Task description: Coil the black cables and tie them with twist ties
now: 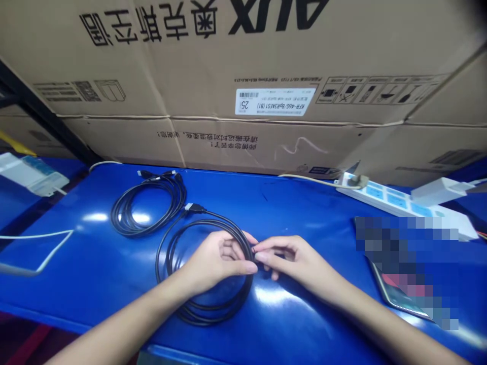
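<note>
A black cable lies coiled in a ring on the blue table, its plug end pointing up and left. My left hand rests over the ring's right side, fingers curled around the strands. My right hand meets it from the right, thumb and fingers pinched on the same bundle of strands near the ring's right edge. A second coiled black cable lies apart to the upper left, with its connectors at the top.
Large cardboard boxes wall off the table's far side. A white power strip lies at the back right, a phone near the right edge. A white adapter and white cord sit at the left.
</note>
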Demonstrator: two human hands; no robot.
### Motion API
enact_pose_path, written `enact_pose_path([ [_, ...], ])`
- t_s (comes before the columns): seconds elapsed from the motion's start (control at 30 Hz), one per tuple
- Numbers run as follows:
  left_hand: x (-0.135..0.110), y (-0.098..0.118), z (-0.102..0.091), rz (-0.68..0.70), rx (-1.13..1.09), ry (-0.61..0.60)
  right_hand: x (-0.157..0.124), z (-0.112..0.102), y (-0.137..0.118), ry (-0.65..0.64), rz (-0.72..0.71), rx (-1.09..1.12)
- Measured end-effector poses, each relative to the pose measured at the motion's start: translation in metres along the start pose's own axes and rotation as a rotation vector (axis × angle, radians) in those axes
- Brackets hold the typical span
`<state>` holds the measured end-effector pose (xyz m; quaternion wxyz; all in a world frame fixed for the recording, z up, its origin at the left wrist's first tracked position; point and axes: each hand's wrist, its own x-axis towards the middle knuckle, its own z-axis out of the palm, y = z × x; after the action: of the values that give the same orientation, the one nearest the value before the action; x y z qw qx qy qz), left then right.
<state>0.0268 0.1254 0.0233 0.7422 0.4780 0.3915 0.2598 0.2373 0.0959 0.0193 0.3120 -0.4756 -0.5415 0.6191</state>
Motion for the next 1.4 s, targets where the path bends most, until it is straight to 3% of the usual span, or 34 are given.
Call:
enact_pose_path([
  [0.13, 0.001, 0.0, -0.002, -0.009, -0.013, 0.003, -0.002, -0.003, 0.002, 0.011, -0.088, -0.115],
  [0.4, 0.0, 0.0, -0.003, -0.024, -0.042, 0.001, -0.007, -0.006, 0.004, 0.092, -0.778, -0.559],
  [0.53, -0.001, 0.001, -0.002, -0.029, -0.06, -0.016, -0.009, -0.004, 0.006, 0.09, -0.932, -0.648],
  [0.6, -0.002, 0.001, -0.001, -0.019, -0.072, -0.018, -0.01, -0.001, 0.005, 0.087, -0.881, -0.587],
  [0.63, -0.002, 0.0, -0.001, -0.012, -0.076, -0.015, -0.01, 0.001, 0.004, 0.076, -0.79, -0.518],
  [0.8, 0.001, -0.004, -0.004, 0.016, -0.076, -0.007, -0.008, 0.008, 0.0, -0.055, -0.142, 0.039],
  [1.03, 0.002, -0.007, -0.003, 0.021, -0.046, -0.014, -0.006, 0.008, -0.003, -0.025, 0.18, 0.349],
  [1.2, 0.003, -0.006, -0.003, 0.028, -0.03, -0.006, -0.007, 0.006, -0.004, -0.049, 0.191, 0.307],
  [1.3, 0.003, -0.005, -0.004, 0.021, -0.025, -0.005, -0.006, 0.005, 0.001, -0.023, 0.049, 0.152],
  [1.4, 0.002, -0.004, -0.004, 0.011, -0.022, -0.007, -0.006, 0.002, 0.008, 0.033, -0.193, -0.089],
])
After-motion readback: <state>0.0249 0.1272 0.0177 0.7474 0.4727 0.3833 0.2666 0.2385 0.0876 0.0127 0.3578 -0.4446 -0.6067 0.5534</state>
